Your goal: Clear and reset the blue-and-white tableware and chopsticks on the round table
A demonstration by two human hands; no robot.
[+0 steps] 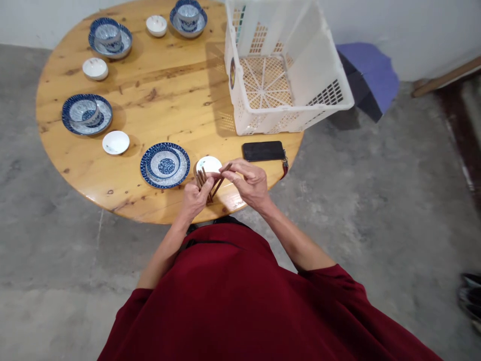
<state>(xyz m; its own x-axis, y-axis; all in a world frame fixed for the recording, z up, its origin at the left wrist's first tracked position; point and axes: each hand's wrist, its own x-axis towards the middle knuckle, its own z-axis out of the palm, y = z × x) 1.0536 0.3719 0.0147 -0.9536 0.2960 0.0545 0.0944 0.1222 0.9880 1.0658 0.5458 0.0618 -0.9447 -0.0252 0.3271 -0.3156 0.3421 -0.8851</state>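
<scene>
My left hand is closed round a bundle of brown chopsticks held upright at the near edge of the round wooden table. My right hand pinches one chopstick at its upper end, beside the bundle. Both hands hover over a small white dish. Just left of it lies a blue patterned plate with a bowl in it.
A black phone lies right of my hands. A white plastic crate overhangs the table's right side. Blue plates with cups and small white dishes ring the table. A purple object is on the floor.
</scene>
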